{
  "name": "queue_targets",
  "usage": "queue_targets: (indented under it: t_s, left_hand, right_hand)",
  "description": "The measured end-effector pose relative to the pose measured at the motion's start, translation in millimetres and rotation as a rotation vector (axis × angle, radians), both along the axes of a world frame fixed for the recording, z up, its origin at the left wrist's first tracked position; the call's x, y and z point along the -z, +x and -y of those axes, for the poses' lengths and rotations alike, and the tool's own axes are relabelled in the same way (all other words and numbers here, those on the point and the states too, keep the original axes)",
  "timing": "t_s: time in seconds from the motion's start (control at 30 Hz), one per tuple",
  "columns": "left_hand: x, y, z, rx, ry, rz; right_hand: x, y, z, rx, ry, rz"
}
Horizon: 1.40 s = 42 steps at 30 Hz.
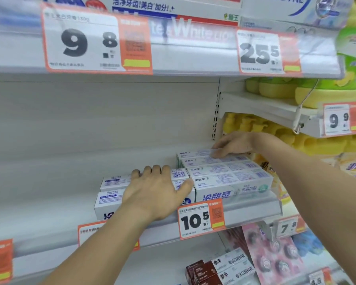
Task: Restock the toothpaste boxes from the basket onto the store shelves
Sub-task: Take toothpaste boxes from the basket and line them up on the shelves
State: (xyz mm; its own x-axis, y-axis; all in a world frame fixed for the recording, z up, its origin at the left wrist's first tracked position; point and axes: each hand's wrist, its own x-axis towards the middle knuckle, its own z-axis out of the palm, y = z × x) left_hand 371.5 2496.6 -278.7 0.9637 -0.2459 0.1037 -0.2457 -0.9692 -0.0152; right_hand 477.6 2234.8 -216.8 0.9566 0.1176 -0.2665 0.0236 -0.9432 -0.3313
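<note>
Where boxes (224,173) crowd: price tag (200,219).

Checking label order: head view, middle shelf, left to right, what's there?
Blue-print boxes → left hand → green-print boxes → right hand → yellow bottles.

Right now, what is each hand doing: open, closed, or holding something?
Left hand: open, fingers flat on the blue-print toothpaste boxes.
Right hand: open, fingers resting on the rearmost green-print toothpaste box.
</note>
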Motion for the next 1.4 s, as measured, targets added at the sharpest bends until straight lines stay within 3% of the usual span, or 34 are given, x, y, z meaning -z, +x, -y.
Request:
queue_targets:
  t_s: [0.3,0.87,0.93,1.1,1.17,1.27,1.4]
  left_hand:
    - [-1,-1,0,0.001,-0.023,-0.001]
    - [-1,-1,0,-0.009,-0.054,-0.016]
    - [-1,-1,-1,-0.007,-0.054,-0.021]
    - [-4,-1,-2,0.015,-0.116,-0.017]
    - [-5,-5,-3,0.067,-0.217,0.108]
    - [-7,-20,-13,0.217,-0.522,0.451]
    - [4,-69,-46,0.381,-0.813,0.803]
  right_hand:
    - [26,-26,-37,-0.13,-0.036,0.265]
    - [41,-34,-35,-0.081,-0.091,0.35]
    - [34,-44,-38,-0.102,-0.095,0.457]
    - [13,-91,-63,-0.253,0.113,0.815]
    - [9,-115,-76,-0.303,0.151,0.876]
    - [13,-151,-95,-0.315,0.267,0.885]
    - [42,-192,-129,-0.385,0.346,0.651]
